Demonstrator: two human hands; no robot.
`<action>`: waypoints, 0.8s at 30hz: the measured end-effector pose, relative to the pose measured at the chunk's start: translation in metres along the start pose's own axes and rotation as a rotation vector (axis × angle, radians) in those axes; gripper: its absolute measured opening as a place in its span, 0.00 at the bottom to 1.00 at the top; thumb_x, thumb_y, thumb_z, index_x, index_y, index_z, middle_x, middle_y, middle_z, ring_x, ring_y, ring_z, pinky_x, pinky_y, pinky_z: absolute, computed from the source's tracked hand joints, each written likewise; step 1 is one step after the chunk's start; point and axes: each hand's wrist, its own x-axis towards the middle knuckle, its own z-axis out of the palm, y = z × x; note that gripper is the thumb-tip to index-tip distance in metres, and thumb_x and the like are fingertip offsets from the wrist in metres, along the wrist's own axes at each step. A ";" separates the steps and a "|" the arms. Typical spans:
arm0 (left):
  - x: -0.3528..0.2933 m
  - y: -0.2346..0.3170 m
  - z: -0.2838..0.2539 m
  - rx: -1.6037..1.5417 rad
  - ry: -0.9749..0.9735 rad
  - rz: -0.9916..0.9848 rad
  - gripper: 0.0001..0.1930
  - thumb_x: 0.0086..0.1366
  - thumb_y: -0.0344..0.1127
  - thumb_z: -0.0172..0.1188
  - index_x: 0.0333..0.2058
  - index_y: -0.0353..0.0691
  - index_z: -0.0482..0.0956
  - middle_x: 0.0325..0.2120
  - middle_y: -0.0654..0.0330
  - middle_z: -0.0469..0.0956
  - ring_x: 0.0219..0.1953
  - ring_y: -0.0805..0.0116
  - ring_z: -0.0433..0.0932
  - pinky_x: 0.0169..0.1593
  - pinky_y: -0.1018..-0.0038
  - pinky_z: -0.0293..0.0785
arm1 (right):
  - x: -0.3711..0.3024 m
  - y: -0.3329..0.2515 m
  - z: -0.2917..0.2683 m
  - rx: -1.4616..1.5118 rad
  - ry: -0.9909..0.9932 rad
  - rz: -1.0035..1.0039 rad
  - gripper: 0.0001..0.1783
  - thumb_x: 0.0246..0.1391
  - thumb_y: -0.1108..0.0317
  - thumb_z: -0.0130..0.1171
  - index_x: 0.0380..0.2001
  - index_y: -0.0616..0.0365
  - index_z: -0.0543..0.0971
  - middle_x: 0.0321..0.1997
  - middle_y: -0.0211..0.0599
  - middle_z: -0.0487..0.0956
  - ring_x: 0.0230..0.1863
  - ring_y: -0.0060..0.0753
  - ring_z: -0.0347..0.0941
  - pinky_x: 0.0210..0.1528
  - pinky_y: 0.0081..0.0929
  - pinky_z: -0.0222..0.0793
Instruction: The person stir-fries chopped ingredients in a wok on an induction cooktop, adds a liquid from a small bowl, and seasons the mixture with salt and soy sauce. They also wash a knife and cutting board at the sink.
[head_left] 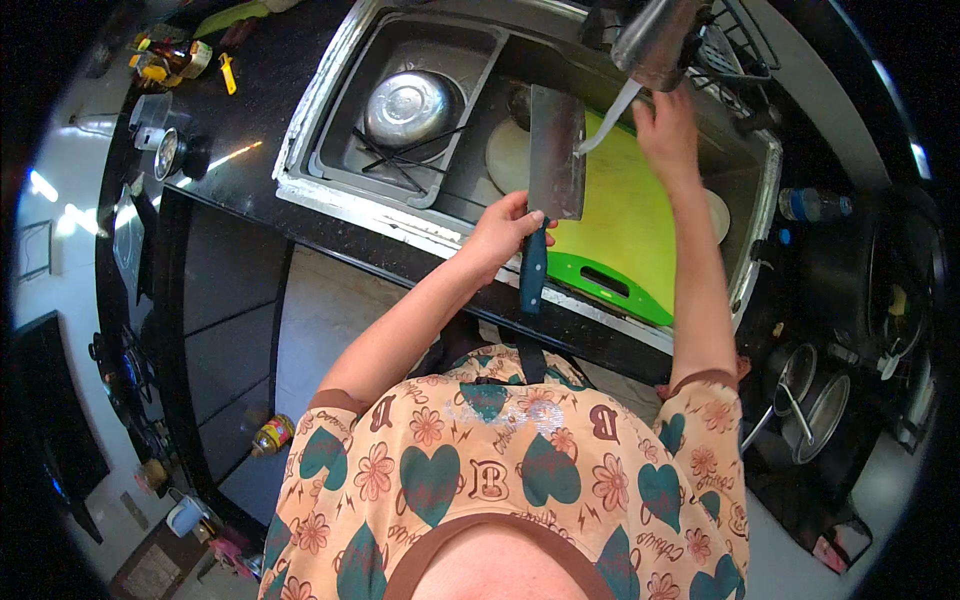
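My left hand (503, 238) is closed on a cleaver (556, 155) where its dark handle meets the broad metal blade. The blade points away from me above the sink, and the handle hangs toward the sink's front edge. A stream of water (608, 120) runs from the metal faucet (655, 45) onto the blade. My right hand (668, 135) is stretched forward beside the faucet; its fingertips are mostly hidden there, so I cannot tell whether they grip anything. Under the cleaver and my right forearm, a green cutting board (625, 200) leans in the right basin.
A metal bowl (412, 108) rests upside down in the left basin, beside a black pan-support grate (405, 158). White dishes (508, 155) lie partly beneath the board. A yellow peeler (227, 75) is on the left counter. On the right stand a plastic bottle (815, 205) and pots (822, 415).
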 end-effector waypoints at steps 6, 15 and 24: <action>0.030 0.000 0.011 0.049 0.027 0.073 0.17 0.69 0.32 0.51 0.55 0.35 0.69 0.45 0.58 0.76 0.40 0.71 0.76 0.44 0.73 0.74 | -0.114 -0.111 -0.004 0.363 -0.205 -0.083 0.40 0.58 0.42 0.49 0.64 0.60 0.60 0.70 0.48 0.57 0.71 0.50 0.50 0.71 0.47 0.41; 0.013 -0.001 -0.007 0.029 0.024 0.122 0.17 0.68 0.29 0.52 0.54 0.33 0.70 0.39 0.60 0.78 0.39 0.73 0.78 0.44 0.76 0.75 | -0.094 -0.104 0.040 0.415 -0.315 -0.045 0.53 0.55 0.26 0.28 0.68 0.60 0.50 0.73 0.48 0.50 0.74 0.47 0.41 0.73 0.48 0.32; -0.012 -0.001 -0.010 -0.021 0.061 0.106 0.16 0.69 0.31 0.51 0.54 0.36 0.69 0.41 0.56 0.79 0.36 0.70 0.79 0.41 0.73 0.78 | -0.133 -0.024 0.073 0.392 -0.309 0.377 0.33 0.63 0.47 0.42 0.61 0.63 0.64 0.67 0.54 0.60 0.68 0.55 0.53 0.69 0.47 0.45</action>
